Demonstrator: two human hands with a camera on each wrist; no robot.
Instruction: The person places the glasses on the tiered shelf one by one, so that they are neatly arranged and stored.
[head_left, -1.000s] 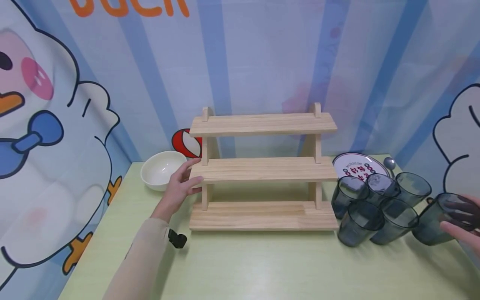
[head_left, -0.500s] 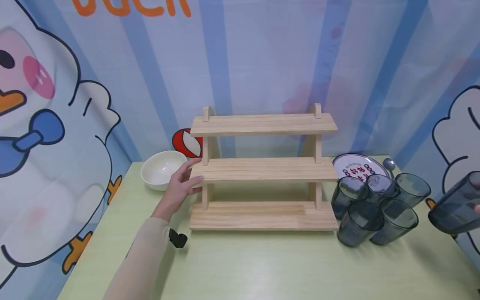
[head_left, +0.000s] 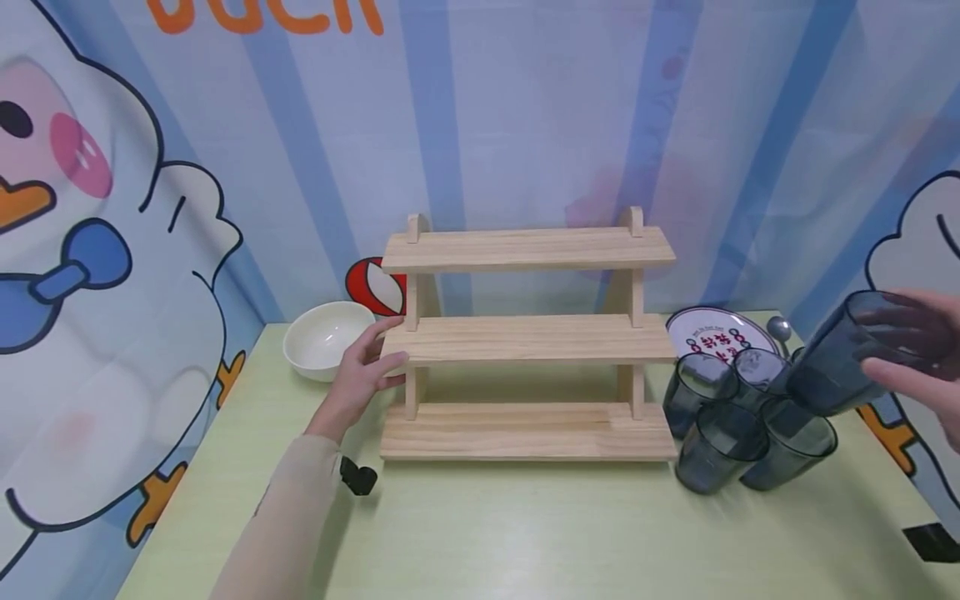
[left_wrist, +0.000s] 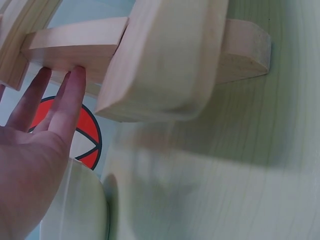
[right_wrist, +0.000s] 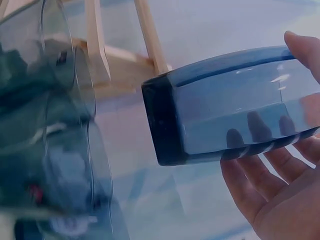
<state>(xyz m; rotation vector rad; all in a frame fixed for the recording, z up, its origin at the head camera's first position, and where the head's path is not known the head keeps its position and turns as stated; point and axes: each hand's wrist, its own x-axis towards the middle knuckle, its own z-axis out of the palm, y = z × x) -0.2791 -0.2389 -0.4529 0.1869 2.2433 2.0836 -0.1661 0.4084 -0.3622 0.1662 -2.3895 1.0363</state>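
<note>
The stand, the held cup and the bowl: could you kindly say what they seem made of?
Stand: pale wood, seemingly unvarnished and matt, as grain shows. Held cup: glossy, tinted glass or possibly plastic, given see-through walls and highlights. Bowl: probably glazed ceramic, being smooth, white and opaque.

Orange letters (head_left: 240,25) ran across the striped blue backdrop (head_left: 517,125), their tops cut off in the head view; what remained appeared to read "DUCK." On the rimmed white plate (head_left: 682,326) at right, red characters (head_left: 712,343) stood beneath a small curved line of print (head_left: 707,328), both too small to make out with certainty.
</note>
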